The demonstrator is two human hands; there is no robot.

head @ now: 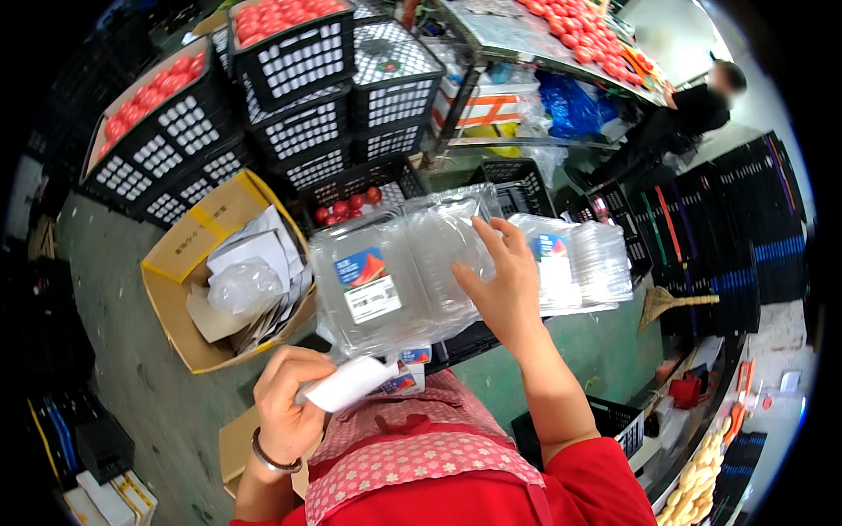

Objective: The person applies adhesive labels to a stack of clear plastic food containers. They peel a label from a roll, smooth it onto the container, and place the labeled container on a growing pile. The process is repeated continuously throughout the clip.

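Note:
A clear plastic clamshell container [421,315] lies opened out before me, with a printed label [368,286] on its left half. My right hand [503,283] is over its right side, fingers apart and gripping nothing; whether the fingertips touch the plastic I cannot tell. Between the fingers of my left hand [289,394] is a strip of labels [355,384], its white side showing, just below the container's lower left corner. More printed labels [404,381] hang close to my apron. To the right of my right hand lies a nested stack of clear containers [598,263], with a label on its left part.
A cardboard box [191,243] with paper and plastic stands left. Behind the container, a black crate [408,174] holds red tomatoes. Crates of tomatoes [154,92] are stacked farther back. A metal table [493,33] bears more tomatoes; a person [691,112] stands beside it. A broom [664,302] is at right.

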